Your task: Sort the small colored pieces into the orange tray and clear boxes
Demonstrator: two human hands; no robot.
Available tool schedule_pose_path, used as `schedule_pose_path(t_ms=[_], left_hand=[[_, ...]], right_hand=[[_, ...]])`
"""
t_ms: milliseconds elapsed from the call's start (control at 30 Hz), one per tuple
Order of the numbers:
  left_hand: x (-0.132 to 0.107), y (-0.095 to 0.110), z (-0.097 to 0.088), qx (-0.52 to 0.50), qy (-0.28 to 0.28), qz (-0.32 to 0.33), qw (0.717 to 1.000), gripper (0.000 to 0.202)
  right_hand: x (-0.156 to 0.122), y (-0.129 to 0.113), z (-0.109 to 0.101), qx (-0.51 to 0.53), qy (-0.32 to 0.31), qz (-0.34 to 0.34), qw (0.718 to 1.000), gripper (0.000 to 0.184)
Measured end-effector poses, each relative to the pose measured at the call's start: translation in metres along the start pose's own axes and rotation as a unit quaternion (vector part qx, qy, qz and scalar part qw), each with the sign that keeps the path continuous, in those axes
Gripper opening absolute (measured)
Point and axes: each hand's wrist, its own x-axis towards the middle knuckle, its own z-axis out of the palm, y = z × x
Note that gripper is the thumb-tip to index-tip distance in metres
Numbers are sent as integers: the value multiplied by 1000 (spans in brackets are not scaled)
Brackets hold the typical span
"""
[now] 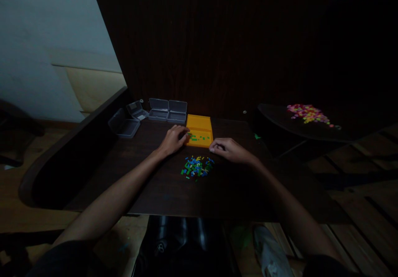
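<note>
An orange-yellow plastic box (200, 145) lies on the dark table with its lid raised at the back, and several small green toy bricks (194, 139) are scattered inside. My left hand (175, 139) is closed at the box's left edge, thumb and fingers gripping its side. Beside the front right corner, my right hand (228, 149) is closed with its fingertips pinched together; whatever they may hold is too small to make out. Between the hands and nearer to me sits a loose pile of tiny bricks (197, 167) in green, blue, yellow and white.
Clear plastic cases, a double one (168, 115), a small one (137, 110) and a larger one (128, 128), stand open at the back left. A raised side panel (74, 144) bounds the table's left. Pink and yellow beads (309, 114) lie on a shelf at right.
</note>
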Motion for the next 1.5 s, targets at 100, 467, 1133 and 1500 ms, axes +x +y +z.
schedule_pose_path(t_ms=[100,467,1133,1500], left_hand=[[0,-1,1,1,-10,2,1000,16],[-1,-2,3,1,-8,6,1000,12],[-6,23,-2,-68,8,124,990,16],[-6,21,-2,-44,31,69,996,17]], right_hand=[[14,8,-1,-10,49,4,999,22],[51,32,16,-140,58,55,987,14],[55,14,18,74,91,-34,993,27],[64,19,16,8,92,-40,995,17]])
